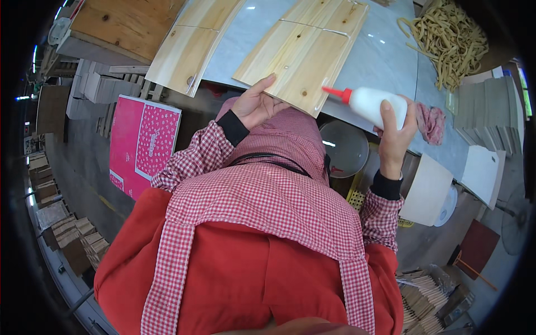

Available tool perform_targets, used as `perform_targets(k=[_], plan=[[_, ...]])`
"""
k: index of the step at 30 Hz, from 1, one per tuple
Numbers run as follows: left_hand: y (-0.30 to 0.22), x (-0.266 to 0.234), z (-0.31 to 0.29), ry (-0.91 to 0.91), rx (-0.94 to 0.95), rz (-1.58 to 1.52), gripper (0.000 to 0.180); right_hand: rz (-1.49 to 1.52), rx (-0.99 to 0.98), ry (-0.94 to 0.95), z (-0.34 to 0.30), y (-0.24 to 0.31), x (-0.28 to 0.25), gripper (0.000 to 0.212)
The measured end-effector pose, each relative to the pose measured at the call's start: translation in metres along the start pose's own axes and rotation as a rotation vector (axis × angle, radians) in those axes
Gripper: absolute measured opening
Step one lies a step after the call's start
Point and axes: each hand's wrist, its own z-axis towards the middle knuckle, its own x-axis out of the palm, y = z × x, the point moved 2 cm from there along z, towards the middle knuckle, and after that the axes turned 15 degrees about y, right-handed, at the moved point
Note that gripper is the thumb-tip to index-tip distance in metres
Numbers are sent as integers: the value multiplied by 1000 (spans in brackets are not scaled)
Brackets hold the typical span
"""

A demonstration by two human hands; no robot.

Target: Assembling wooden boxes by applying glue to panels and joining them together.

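A pale wooden board [296, 61] with knots and a groove across it lies on the worktable, its near end jutting over the front edge. My left hand [257, 104] grips its near left corner, thumb on top and fingers beneath. In my right hand [397, 129] is a white squeeze bottle [365, 103], held tilted with its red nozzle pointing left. The nozzle tip is by the board's near right edge; whether it touches cannot be made out. Wet, whitish glue-like lines shine along that edge and the groove. A second grooved board [187, 53] lies to the left.
The bluish worktable [385, 61] holds a heap of tan strips [446, 42] and a pink cloth [431, 124] at right. A large wooden block [120, 25] stands far left, above a pink box [146, 139]. Below the table edge sits a round metal basin [346, 146].
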Motion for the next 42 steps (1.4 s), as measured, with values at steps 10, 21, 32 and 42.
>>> perform_targets(k=[10,21,32,42], plan=[[-4,-2,3,23,16,-20,49,-83,-97,173,-14,-5,-10,30],[-4,3,-9,47,29,-85,50,-39,-130,-113,56,-6,-6,33],[-5,5,-8,21,41,-98,50,-259,-293,239,17,29,-8,30],[-1,-2,-13,17,17,-138,51,-326,-328,-166,113,-19,-13,34]])
